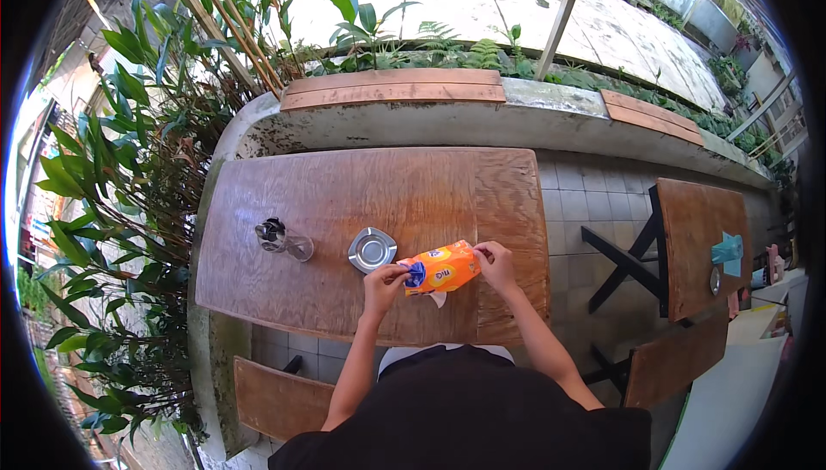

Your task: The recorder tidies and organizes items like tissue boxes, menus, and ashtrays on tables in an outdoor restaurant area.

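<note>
Between my two hands I hold an orange plastic tissue pack (445,268) with blue and yellow print. My left hand (382,284) pinches its blue left end, and my right hand (495,265) grips its right end by the corner. A white tissue (439,299) pokes out along the side nearest me. Just beyond my left hand, a square metal ashtray (372,250) with a round hollow sits on the wooden table (361,186). Farther left is a clear glass (299,247) with dark-handled utensils (271,232) in it.
A low concrete wall with plank seats (393,88) runs along the far side. Leafy plants (122,212) crowd the left. Wooden stools (284,396) stand near me. At right, a second table (706,244) on black crossed legs carries a turquoise object (728,252).
</note>
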Action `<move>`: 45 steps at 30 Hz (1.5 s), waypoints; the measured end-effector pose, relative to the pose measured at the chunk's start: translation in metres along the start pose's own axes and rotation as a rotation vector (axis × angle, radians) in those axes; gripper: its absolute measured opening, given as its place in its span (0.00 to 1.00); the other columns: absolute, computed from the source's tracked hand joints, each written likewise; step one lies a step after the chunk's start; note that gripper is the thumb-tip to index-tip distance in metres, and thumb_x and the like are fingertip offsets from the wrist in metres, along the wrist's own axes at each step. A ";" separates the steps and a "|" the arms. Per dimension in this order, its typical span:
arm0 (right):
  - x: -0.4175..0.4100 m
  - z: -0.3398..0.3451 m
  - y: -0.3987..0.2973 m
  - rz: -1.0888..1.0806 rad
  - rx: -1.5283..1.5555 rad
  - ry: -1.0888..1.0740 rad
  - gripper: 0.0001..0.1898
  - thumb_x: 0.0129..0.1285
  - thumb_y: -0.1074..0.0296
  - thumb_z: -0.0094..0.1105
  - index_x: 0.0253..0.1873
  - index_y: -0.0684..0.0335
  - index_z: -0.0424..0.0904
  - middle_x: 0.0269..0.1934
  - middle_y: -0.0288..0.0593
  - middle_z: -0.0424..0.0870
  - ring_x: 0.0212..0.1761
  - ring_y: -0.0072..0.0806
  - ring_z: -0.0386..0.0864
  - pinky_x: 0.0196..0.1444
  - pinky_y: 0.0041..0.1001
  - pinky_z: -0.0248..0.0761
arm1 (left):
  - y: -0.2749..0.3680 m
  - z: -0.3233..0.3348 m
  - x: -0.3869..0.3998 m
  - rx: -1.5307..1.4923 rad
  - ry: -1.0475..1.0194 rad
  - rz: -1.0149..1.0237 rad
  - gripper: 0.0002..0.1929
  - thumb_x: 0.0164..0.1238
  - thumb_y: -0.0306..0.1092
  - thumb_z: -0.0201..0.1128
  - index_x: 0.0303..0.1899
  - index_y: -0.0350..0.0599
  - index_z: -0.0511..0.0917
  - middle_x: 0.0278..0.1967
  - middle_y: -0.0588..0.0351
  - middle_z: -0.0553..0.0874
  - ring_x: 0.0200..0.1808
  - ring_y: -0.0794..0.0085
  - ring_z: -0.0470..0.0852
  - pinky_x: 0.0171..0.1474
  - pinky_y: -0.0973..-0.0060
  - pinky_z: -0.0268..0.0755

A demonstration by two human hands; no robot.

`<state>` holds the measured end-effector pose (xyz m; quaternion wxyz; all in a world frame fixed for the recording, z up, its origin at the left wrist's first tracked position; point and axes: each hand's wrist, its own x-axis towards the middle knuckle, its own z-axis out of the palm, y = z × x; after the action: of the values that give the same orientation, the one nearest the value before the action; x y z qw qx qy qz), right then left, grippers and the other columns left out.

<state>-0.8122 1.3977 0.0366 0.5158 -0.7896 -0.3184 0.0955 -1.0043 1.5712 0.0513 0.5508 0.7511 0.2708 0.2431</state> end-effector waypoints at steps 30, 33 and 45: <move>-0.007 -0.018 0.036 0.570 0.276 0.005 0.18 0.62 0.57 0.55 0.50 0.64 0.71 0.38 0.36 0.77 0.41 0.20 0.72 0.46 0.21 0.66 | -0.040 0.011 0.018 -0.261 -0.112 -0.708 0.22 0.65 0.47 0.53 0.54 0.42 0.70 0.50 0.59 0.77 0.45 0.78 0.73 0.46 0.79 0.66; -0.023 -0.019 0.035 0.481 0.436 -0.126 0.25 0.60 0.51 0.58 0.54 0.65 0.68 0.43 0.42 0.75 0.44 0.23 0.72 0.48 0.22 0.66 | -0.042 0.014 0.004 -0.386 -0.230 -0.618 0.27 0.64 0.46 0.56 0.59 0.40 0.63 0.52 0.56 0.75 0.51 0.73 0.73 0.52 0.77 0.65; -0.014 -0.011 0.039 0.708 0.443 -0.387 0.35 0.62 0.35 0.39 0.53 0.66 0.71 0.47 0.42 0.76 0.51 0.25 0.71 0.56 0.24 0.61 | -0.051 0.043 0.006 -0.415 -0.534 -0.592 0.22 0.67 0.47 0.53 0.52 0.37 0.70 0.42 0.58 0.79 0.44 0.79 0.77 0.48 0.78 0.70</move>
<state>-0.8018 1.3709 0.0046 0.5389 -0.6880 -0.0914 0.4773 -0.9784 1.5583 -0.0086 0.7863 0.5513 0.2678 -0.0782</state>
